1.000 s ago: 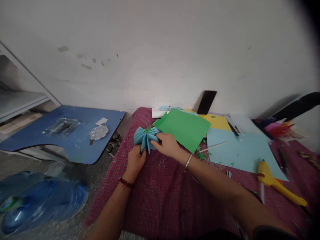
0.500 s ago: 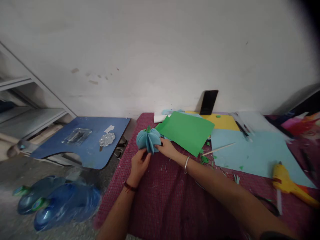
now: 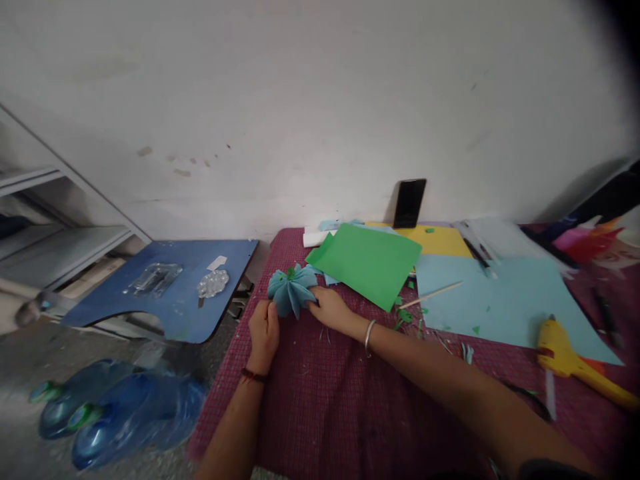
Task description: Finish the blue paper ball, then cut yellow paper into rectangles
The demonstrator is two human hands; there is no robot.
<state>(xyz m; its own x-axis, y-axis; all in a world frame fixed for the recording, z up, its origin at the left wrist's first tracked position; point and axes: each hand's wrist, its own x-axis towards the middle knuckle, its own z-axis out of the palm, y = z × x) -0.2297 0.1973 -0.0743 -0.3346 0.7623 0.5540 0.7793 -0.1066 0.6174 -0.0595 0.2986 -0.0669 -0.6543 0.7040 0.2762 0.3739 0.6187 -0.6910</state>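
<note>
Dim, flat light (right edge blackened).

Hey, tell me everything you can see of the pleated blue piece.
The pleated blue piece looks like folded light-blue paper, its pleats fanning out from the middle, with a small green bit on top. It is upright over the left part of the maroon checked cloth, left of the green sheet; whether it rests there is unclear. The right grip holds its right side; the left grip is at its lower left edge.
</note>
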